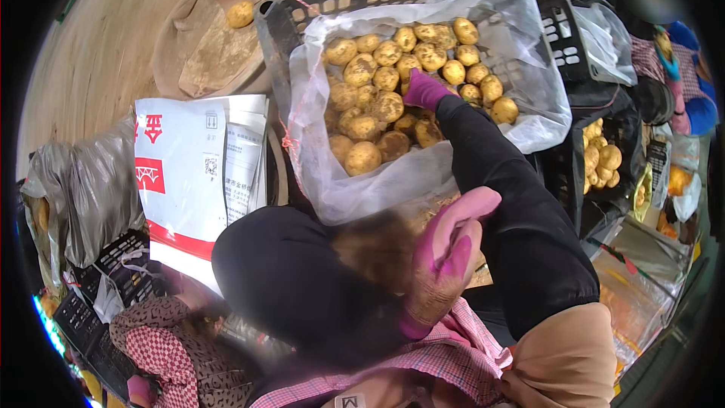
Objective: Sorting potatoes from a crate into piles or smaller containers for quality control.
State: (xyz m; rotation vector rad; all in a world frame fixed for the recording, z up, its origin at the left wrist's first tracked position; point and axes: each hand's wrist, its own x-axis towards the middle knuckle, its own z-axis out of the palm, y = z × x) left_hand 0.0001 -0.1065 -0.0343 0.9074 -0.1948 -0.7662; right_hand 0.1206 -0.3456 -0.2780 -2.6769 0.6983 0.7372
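My right hand (427, 89), in a purple glove, reaches into a crate lined with translucent plastic film (391, 175). Its finger and thumb close around a soil-marked yellow potato (408, 66) among several others; part of the grip is hidden. Close to my body, my left hand (450, 255) wears a pink and purple glove with brown dirt on it. Its fingers are bent, and I see nothing held, though the inside of the hand is partly hidden. More potatoes (362, 158) lie in the near left part of the crate.
A round tub (170, 62) with one potato (240, 15) stands upper left. Printed white and red sheets (181, 181) lie beside the crate. At right is a black-lined crate of potatoes (609, 158). Other people sit at lower left (170, 345) and upper right (688, 68).
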